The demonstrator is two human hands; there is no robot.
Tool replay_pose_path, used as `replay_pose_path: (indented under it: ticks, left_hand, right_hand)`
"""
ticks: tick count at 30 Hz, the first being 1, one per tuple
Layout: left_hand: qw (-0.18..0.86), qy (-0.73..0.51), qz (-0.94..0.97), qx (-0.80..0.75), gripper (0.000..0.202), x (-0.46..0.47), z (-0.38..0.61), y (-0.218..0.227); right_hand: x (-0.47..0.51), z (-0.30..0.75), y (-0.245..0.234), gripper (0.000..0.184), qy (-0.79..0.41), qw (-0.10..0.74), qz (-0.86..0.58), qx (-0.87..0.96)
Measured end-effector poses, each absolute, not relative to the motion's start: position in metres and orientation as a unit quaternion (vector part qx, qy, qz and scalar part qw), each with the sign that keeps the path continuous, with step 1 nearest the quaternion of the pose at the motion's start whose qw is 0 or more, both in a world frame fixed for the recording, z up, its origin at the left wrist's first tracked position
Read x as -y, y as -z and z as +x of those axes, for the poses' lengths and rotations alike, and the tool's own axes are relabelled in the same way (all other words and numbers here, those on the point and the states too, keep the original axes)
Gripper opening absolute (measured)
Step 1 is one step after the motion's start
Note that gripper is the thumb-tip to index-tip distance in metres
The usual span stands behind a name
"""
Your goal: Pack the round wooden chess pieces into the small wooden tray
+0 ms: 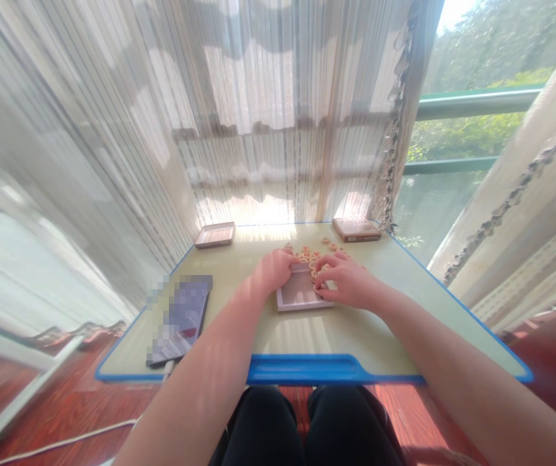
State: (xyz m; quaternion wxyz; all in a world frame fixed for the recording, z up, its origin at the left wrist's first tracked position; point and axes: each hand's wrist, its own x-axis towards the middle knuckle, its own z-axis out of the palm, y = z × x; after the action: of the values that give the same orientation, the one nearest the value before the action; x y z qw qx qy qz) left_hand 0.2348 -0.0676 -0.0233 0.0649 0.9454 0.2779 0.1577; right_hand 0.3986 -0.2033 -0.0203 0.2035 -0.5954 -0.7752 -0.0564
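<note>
A shallow open box (305, 307) lies on the table in front of me, and its bare floor shows. My left hand (278, 266) grips the far left corner of the box, fingers bent over its edge. At the right side of the box is my right hand (340, 278), its thumb and fingers closed around a small round Chinese chess piece (317, 287). Another piece sits close by its fingertips. Beyond the box, several more round chess pieces (305, 250) with markings are spread loosely, some partly hidden by my hands.
A shallow tray-like lid (215, 235) lies at the table's far left, and a flat closed box (356, 228) at the far right. A tablet (185, 320) with a white cable is on the left. The table (384, 353) has a blue rim; curtains hang behind it.
</note>
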Motion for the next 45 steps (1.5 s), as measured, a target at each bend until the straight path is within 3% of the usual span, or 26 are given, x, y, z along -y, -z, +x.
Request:
replay_pose_path:
  ticks: [21, 28, 35, 45]
  left_hand:
    - [0.056, -0.142, 0.949, -0.276, 0.044, 0.069, 0.235, 0.021]
    - [0.065, -0.158, 0.949, -0.267, 0.041, 0.067, 0.236, 0.024]
    - [0.06, -0.174, 0.951, -0.249, 0.034, 0.066, 0.236, 0.027]
    - [0.049, -0.156, 0.953, -0.257, 0.035, 0.071, 0.236, 0.021]
  right_hand:
    - [0.204, 0.399, 0.02, 0.009, 0.041, 0.223, -0.611, 0.759]
    - [0.195, 0.405, 0.025, 0.022, 0.079, 0.268, -0.64, 0.716]
    - [0.194, 0.404, 0.027, 0.019, 0.06, 0.233, -0.651, 0.72]
    - [0.19, 0.406, 0.031, 0.014, 0.043, 0.247, -0.647, 0.72]
